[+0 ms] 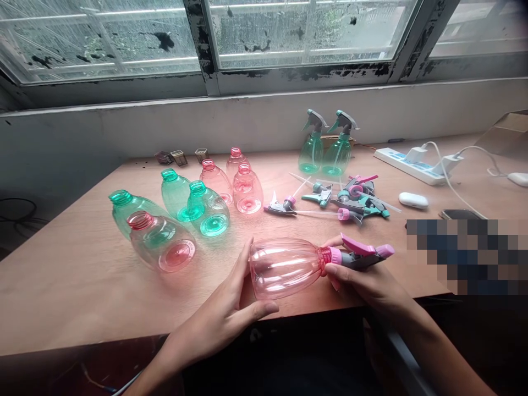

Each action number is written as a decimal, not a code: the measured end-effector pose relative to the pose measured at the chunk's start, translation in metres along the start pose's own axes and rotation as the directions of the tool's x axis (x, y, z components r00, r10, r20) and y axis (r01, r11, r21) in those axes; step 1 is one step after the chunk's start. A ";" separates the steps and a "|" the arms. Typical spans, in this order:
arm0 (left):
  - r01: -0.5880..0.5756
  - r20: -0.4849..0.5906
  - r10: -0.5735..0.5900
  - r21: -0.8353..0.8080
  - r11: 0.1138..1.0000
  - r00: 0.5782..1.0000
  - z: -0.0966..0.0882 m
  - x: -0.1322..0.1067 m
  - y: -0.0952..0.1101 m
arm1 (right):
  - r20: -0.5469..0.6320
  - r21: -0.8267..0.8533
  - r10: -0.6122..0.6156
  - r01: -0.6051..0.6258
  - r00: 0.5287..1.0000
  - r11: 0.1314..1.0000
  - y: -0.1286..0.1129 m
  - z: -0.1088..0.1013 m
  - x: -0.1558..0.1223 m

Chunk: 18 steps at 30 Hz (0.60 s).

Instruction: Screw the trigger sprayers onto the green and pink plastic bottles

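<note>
A clear pink spray bottle [284, 267] lies sideways over the near table edge, held between both hands. My left hand [229, 311] cups its base, fingers wrapped round it. My right hand [363, 278] grips the pink-and-grey trigger head [358, 254] at the bottle's neck. Several loose trigger heads [350, 198] with dip tubes lie further back on the wooden table [61, 275]. Open pink bottles [243, 184] and green bottles [193, 201] stand at the left and middle.
Two finished green spray bottles [325, 148] stand near the wall. A white power strip [412, 162] with cables, a white earbud case [413, 199] and a phone [457, 214] lie at the right. Small square items [179, 158] sit at the back left. A window runs behind.
</note>
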<state>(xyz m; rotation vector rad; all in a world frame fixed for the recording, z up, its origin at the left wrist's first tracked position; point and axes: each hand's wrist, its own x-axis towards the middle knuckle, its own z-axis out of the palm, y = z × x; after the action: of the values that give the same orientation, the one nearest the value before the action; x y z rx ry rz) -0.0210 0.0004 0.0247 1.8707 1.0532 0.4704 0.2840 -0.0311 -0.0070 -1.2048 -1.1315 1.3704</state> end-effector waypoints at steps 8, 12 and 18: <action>-0.145 -0.048 0.150 0.099 0.984 0.988 0.005 0.001 -0.005 | -0.005 0.018 -0.028 0.028 1.000 0.999 -0.001 0.003 0.003; -0.100 -0.041 0.103 0.085 0.991 0.994 0.004 0.000 -0.003 | -0.005 0.020 -0.032 0.032 0.999 0.999 -0.001 0.003 0.003; -0.060 -0.054 0.063 0.064 0.996 0.997 0.003 0.001 -0.003 | 0.052 -0.035 -0.033 0.035 0.998 0.999 -0.002 0.001 0.000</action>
<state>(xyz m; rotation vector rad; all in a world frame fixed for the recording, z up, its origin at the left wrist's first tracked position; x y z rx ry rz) -0.0202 0.0001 0.0202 1.9590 1.0607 0.5343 0.2833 -0.0304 -0.0046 -1.1771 -1.2118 1.3670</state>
